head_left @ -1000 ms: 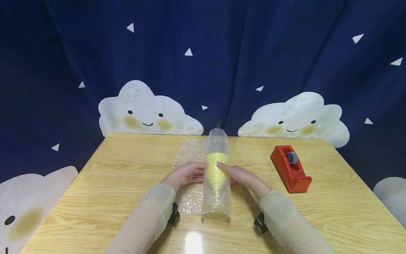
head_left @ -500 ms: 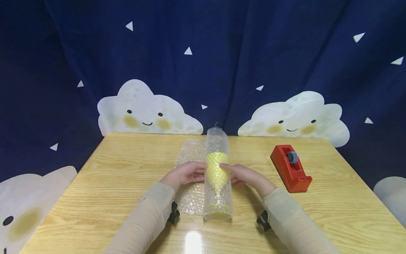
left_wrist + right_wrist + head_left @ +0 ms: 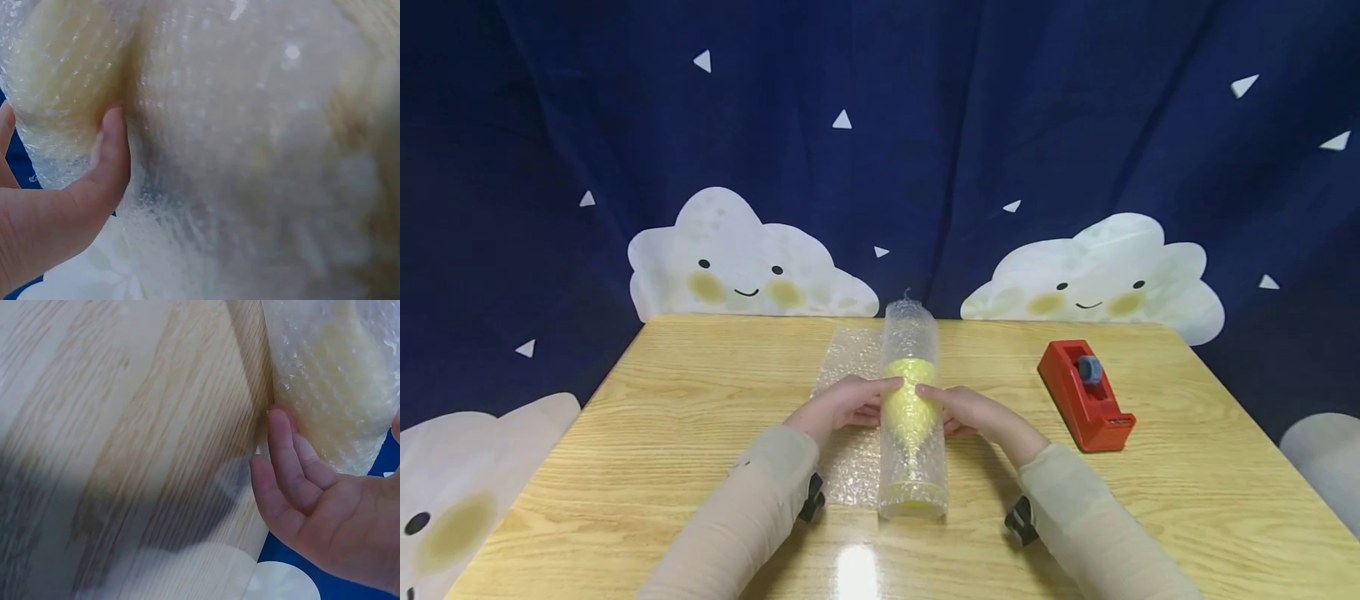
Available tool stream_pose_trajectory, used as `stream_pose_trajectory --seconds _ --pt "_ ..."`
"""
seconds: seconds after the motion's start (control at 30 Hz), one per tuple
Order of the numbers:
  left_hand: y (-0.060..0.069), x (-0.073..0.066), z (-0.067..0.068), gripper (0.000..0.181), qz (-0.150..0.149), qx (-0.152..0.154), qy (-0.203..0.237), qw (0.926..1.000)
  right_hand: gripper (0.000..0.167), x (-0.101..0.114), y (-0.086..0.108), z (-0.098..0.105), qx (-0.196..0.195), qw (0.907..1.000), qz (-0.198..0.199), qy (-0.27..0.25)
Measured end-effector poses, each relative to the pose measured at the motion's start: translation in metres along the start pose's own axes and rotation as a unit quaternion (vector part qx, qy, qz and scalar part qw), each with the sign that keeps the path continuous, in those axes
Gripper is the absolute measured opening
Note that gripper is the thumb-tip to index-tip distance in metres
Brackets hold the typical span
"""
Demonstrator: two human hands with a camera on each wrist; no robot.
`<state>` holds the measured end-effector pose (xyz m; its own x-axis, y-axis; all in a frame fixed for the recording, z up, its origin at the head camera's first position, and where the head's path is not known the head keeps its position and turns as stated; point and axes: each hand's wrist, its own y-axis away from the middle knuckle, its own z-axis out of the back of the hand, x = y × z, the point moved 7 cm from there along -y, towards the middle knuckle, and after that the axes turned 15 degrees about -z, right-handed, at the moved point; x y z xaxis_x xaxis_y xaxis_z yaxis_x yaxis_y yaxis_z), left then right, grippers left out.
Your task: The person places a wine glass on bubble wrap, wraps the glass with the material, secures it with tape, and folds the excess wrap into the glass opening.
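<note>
A yellow object (image 3: 912, 408), narrow at its middle, lies inside a clear bubble wrap roll (image 3: 913, 467) at the table's centre. The left hand (image 3: 844, 402) grips the roll from the left, thumb on top, other fingers low at its side. From the right, the right hand (image 3: 973, 410) holds it likewise. Flat bubble wrap (image 3: 850, 467) extends from under the roll to the left. In the left wrist view the left hand (image 3: 69, 206) touches the wrap beside the yellow part; in the right wrist view the right hand's curved fingers (image 3: 284, 450) meet the roll's side.
A red tape dispenser (image 3: 1086, 400) with a blue-grey tape roll (image 3: 1090, 370) stands on the wooden table (image 3: 700, 375), right of the right hand. Behind the table hangs a dark blue curtain (image 3: 895, 167) with clouds and white triangles.
The right hand has shifted slightly right from its place a second ago. The left thumb reaches a little farther over the top of the roll. Both hands have stayed on it.
</note>
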<state>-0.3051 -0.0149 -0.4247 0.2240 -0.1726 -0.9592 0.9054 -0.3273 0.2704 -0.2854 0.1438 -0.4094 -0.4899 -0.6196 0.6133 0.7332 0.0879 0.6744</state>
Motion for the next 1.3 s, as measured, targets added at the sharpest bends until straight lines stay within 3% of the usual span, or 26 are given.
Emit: stream_pose_trajectory --seconds 0.17,0.37,0.7,0.87,1.1,1.2,1.3 --pt "0.001 0.005 0.003 0.051 -0.001 -0.004 0.039 0.9992 0.065 0.001 -0.002 -0.005 0.012 0.9999 0.005 0.002" --pt "0.0 0.008 0.005 0.048 -0.01 0.002 0.102 0.9947 0.066 0.002 0.0 -0.006 -0.004 0.9996 -0.006 0.026" --pt "0.0 0.009 0.007 0.042 -0.019 0.02 0.124 0.9919 0.066 0.003 -0.001 -0.007 -0.018 0.9992 -0.006 0.035" --pt "0.003 0.005 0.01 0.045 -0.022 0.025 0.067 0.9972 0.063 0.004 -0.001 -0.007 -0.042 0.998 -0.016 0.045" --pt "0.009 -0.007 0.011 0.058 -0.018 -0.003 -0.048 0.9987 0.054 0.006 0.001 -0.007 -0.05 0.9978 -0.011 0.041" --pt "0.009 -0.007 0.009 0.056 -0.017 -0.012 -0.059 0.998 0.057 0.005 0.001 -0.007 -0.046 0.9981 -0.005 0.04" --pt "0.008 -0.005 0.008 0.054 -0.021 -0.016 -0.032 0.9992 0.061 0.004 0.0 -0.008 -0.045 0.9983 -0.001 0.037"
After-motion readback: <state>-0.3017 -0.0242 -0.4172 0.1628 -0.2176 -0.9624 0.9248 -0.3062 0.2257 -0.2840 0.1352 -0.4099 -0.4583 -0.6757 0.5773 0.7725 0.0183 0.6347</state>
